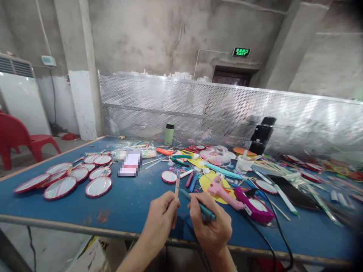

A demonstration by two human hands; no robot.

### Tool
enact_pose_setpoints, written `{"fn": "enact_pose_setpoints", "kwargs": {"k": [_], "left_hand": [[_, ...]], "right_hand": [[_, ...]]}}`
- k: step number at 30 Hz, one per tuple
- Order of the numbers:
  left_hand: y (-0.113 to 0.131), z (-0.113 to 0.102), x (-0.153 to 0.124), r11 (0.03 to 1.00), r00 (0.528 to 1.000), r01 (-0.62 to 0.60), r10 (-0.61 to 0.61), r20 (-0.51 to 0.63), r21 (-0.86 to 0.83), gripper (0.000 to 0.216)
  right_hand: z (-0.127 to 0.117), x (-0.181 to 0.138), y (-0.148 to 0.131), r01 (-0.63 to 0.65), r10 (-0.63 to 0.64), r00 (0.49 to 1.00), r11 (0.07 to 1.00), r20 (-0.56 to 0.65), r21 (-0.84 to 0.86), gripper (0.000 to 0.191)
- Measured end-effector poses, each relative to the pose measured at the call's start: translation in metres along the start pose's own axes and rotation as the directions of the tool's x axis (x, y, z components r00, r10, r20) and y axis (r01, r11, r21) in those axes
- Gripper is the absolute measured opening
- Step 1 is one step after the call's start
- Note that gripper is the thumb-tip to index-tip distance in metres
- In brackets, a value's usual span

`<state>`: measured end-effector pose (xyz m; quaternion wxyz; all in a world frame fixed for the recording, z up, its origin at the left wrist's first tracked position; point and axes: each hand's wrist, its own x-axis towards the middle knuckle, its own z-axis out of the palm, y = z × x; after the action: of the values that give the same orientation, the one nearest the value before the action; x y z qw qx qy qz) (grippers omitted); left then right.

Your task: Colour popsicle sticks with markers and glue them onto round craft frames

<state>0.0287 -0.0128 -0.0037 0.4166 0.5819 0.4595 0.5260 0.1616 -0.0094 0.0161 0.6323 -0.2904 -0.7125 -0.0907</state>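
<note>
Right hand (211, 223), cluttered table (124, 204), grey wall (138, 41)

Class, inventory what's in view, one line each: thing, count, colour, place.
stick: one, wooden and blue, in left hand
pen: one, teal, in right hand
red-rimmed discs: about ten at left, more elsewhere; pale; on table
lit phone: one, pale screen, left of centre
glue gun: one, pink, on yellow disc
purple device: one, purple, beside glue gun
cup: one, white, table right
dark slab: one, black, table right
bottle: one, green, table back
loose sticks and pens: too jumbled to count, mixed
table: one, blue, foreground
perforated screen: silver, behind table
chair: red, far left
exit sign: one, green, wall
hands: two, bare, centre foreground
</note>
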Motion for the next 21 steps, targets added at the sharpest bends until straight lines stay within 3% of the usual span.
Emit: {"fn": "enact_pose_setpoints", "kwargs": {"k": [5,11,21], "left_hand": [[0.0012,0.0,-0.0001,1.0,1.0,0.005,-0.004,-0.006,0.019,0.029],[-0.0019,0.0001,0.0001,1.0,1.0,-0.006,0.006,-0.002,-0.001,0.03],[-0.0027,0.0007,0.0003,1.0,1.0,-0.013,0.013,-0.003,-0.013,0.029]], "right_hand": [[-0.0007,-0.0021,0.0012,-0.004,0.003,0.998,1.0,-0.057,-0.019,0.014],[0.0008,0.0001,-0.0009,0.018,-0.018,1.0,1.0,-0.004,0.009,0.013],[0.0,0.0002,-0.0008,0.025,-0.025,0.999,1.0,-0.032,-0.015,0.013]]}}
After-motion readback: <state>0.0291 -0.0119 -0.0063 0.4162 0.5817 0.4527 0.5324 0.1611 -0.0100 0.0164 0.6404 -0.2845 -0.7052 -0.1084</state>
